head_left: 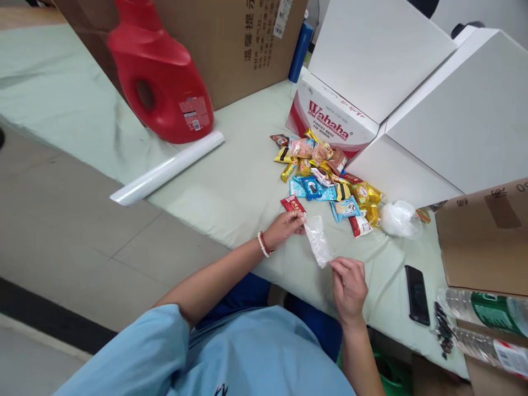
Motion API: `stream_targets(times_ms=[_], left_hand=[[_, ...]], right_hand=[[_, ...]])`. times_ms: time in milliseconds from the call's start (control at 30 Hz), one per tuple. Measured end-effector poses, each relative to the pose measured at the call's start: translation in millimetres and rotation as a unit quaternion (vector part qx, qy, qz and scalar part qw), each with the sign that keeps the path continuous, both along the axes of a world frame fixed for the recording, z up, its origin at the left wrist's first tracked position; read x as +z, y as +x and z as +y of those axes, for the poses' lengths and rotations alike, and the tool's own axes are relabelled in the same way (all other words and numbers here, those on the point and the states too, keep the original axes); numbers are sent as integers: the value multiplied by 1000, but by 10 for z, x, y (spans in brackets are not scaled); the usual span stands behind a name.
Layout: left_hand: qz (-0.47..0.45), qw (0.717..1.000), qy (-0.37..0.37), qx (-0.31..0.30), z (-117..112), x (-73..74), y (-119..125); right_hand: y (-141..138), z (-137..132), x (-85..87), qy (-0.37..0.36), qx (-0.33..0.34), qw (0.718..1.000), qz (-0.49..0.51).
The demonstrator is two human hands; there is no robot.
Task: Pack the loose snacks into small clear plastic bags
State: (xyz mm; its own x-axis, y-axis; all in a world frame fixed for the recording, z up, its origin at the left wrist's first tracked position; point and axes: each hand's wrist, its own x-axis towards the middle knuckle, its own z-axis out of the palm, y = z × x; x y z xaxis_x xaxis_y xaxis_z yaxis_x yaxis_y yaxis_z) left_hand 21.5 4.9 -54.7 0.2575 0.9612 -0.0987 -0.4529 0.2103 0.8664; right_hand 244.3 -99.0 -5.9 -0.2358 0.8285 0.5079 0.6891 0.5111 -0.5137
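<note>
Between my two hands a small clear plastic bag [317,242] is stretched above the table, hanging nearly flat. My left hand [286,226], with a beaded bracelet at its wrist, pinches the upper end. At the lower corner, the fingertips of my right hand [350,280] are closed on the plastic. A red snack packet [292,204] shows just beyond my left fingers; I cannot tell whether they touch it. Farther off lies a pile of wrapped snacks [325,165], including a light blue packet [345,209] and a red and white packet [360,225].
A Wahaha carton [325,118] and white boxes [383,60] stand behind the snacks. Crumpled clear bags [400,219] lie right of them. A red detergent jug [165,82] and a white roll [169,168] are left. A phone [417,294] and plastic bottles [490,313] lie right.
</note>
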Motion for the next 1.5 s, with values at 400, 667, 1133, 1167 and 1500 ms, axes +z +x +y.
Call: stream_targets(times_ms=[400, 667, 1133, 1167, 1500], left_hand=[[-26, 999, -29, 14, -16, 5, 49], [164, 956, 120, 214, -204, 184, -22], [101, 992, 5, 71, -436, 50, 109], [103, 992, 8, 66, -450, 73, 112], [10, 998, -29, 51, -504, 149, 337]], right_hand=[[-169, 216, -100, -320, -116, 894, 292], [-517, 279, -230, -348, -132, 857, 357], [-222, 226, -159, -331, -137, 812, 461], [-211, 219, -156, -324, -138, 814, 462], [-241, 190, -75, -329, -111, 827, 442]])
